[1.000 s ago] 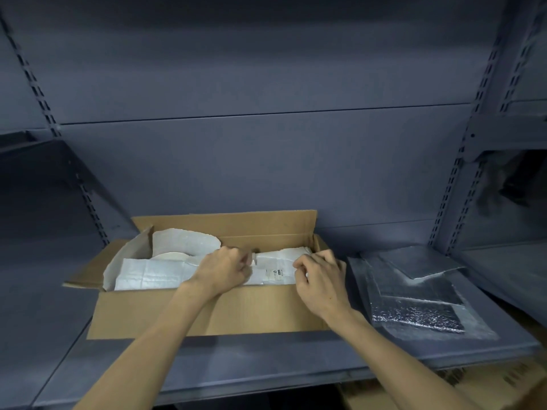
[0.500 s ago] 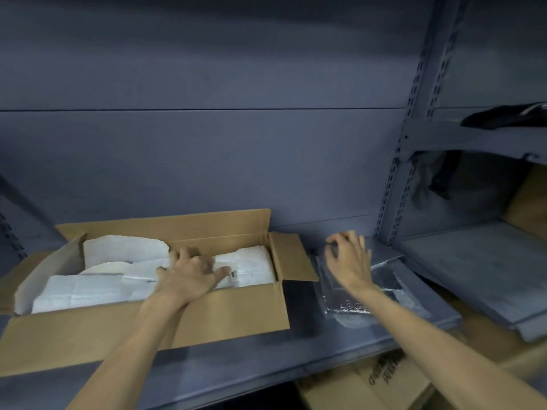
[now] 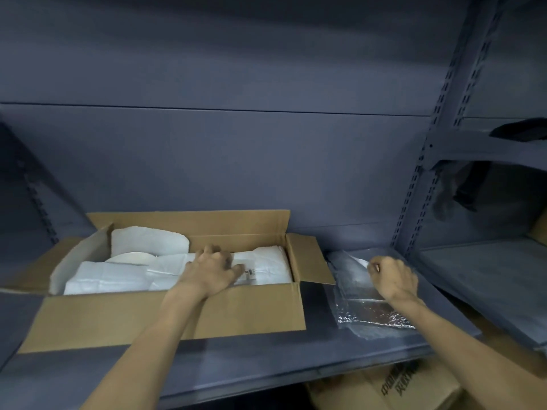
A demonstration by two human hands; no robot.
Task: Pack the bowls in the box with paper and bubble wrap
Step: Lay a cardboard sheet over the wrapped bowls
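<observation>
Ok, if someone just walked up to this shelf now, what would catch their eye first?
The open box on the shelf, left of centre, stuffed with white paper, with the left hand pressing down on it. Next, the shiny bubble wrap lying right of the box, its top sheet pinched at the edge by the right hand.

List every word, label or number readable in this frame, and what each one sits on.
Nothing reads clearly.
Small printed label on the white paper in the box, beside the left hand: too small to read.
Dark printing on the carton below the shelf: sideways and blurred, unreadable.
</observation>
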